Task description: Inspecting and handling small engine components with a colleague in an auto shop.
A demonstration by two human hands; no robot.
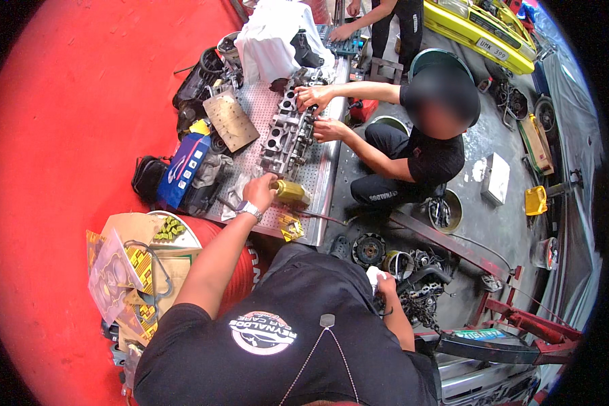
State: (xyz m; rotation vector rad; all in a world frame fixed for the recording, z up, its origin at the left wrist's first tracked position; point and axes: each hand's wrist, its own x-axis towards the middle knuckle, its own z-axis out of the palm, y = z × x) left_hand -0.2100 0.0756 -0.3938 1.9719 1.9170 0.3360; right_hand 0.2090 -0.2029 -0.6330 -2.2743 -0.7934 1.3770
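My left hand (259,192), with a watch on its wrist, is closed at the narrow end of a yellow bottle (292,192) over the near part of the metal workbench (269,218). The bottle looks tilted, its wide end pointing right. Just beyond lies a metal engine cylinder head (284,139) with round ports along it. A crouching co-worker has both hands on its right side. Low at my right side, my right hand (387,284) is closed on a crumpled white rag (374,276); some of its fingers are hidden.
A flat metal plate (231,120), a blue box (184,170) and dark engine parts crowd the bench's left side. Gasket packs (139,267) lie on a red drum (230,267). Engine parts (423,294) and a red metal stand (446,247) occupy the floor at right. Another person stands at the far end.
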